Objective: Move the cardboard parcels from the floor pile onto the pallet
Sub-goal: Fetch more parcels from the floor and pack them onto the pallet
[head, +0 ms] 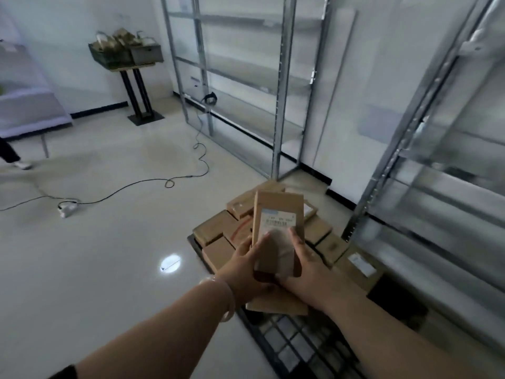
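Over the black plastic grid pallet (289, 348), L hand (244, 272) & R hand (310, 272) each w/ grip clamped on flat brown labelled cardboard parcel (278, 206), long axis pointing far, toward stacked brown parcels (216, 228) just beyond.

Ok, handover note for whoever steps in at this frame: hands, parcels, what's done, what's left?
Left hand and right hand both grip the labelled parcel, held above the pallet.
Stacked parcels already cover the pallet's far end; its near grid is bare.
A flat parcel lies under the hands; held or resting, unclear.
Left: set the labelled parcel down. Floor pile not in view.
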